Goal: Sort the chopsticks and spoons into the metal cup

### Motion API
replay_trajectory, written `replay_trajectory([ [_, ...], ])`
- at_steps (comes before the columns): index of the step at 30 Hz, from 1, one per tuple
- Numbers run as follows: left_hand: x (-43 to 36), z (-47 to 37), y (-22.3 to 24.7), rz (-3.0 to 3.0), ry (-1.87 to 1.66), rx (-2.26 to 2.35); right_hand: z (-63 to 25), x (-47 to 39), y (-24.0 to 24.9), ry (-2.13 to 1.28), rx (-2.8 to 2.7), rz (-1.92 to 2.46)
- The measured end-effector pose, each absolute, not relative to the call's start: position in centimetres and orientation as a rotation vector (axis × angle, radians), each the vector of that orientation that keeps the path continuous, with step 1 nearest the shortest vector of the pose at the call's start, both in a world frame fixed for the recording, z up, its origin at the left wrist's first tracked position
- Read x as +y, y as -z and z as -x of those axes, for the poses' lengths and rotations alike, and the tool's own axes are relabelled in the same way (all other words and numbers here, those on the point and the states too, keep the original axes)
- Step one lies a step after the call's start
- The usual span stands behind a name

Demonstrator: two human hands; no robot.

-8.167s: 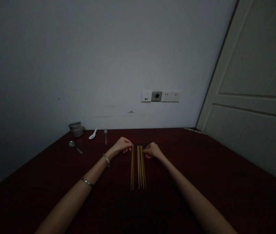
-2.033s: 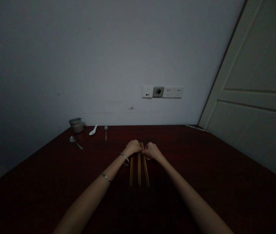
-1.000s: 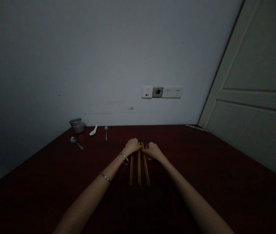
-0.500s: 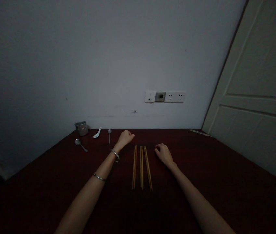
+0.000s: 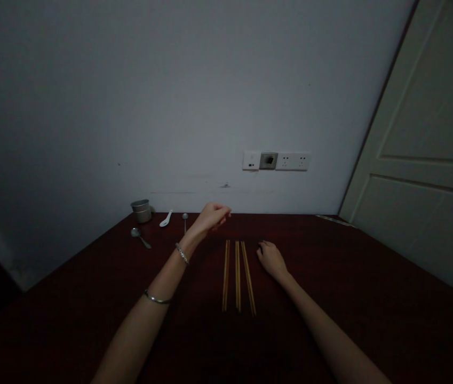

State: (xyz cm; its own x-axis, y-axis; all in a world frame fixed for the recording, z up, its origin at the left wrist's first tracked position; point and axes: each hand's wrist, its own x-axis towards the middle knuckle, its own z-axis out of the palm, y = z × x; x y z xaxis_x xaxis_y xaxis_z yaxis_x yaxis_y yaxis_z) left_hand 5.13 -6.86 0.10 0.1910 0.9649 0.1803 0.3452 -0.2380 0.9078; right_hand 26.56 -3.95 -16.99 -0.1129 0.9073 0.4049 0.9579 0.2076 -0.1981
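Note:
Three pairs of wooden chopsticks lie side by side: the left pair (image 5: 225, 274), the middle pair (image 5: 238, 276) and the right pair (image 5: 248, 277), which slants a little. My left hand (image 5: 213, 216) is raised above the table's far part, beyond the chopsticks' far ends. Its fingers are loosely bent and point right, with nothing visible in them. On the table, to the right of the chopsticks, rests my right hand (image 5: 271, 258), its fingers loosely curled and apart from the sticks. A small metal spoon (image 5: 185, 218) lies left of my left hand, its handle end partly hidden by my wrist.
At the far left of the dark red table (image 5: 370, 298) stand a metal cup (image 5: 142, 212), a white soup spoon (image 5: 166, 218) and a larger metal spoon (image 5: 140, 237). A wall with sockets (image 5: 292, 161) borders the back. A flat strip (image 5: 334, 220) lies at the back right.
My left hand has lifted off the table and its fingers have loosened from a fist-like curl. My right hand has stayed by the chopsticks. The view has shifted slightly.

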Motion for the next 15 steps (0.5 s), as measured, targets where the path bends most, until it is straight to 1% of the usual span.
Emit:
replay_trajectory([
  [7,-6.2,-2.2,0.7,-1.839,-1.016,1.403,-26.4,-4.2,16.3,0.192,-2.131,1.787],
  [15,-5.2,7.2,3.8,-1.728,-1.056,1.675,-26.6,-4.7,14.6,0.210,-2.306,1.841],
])
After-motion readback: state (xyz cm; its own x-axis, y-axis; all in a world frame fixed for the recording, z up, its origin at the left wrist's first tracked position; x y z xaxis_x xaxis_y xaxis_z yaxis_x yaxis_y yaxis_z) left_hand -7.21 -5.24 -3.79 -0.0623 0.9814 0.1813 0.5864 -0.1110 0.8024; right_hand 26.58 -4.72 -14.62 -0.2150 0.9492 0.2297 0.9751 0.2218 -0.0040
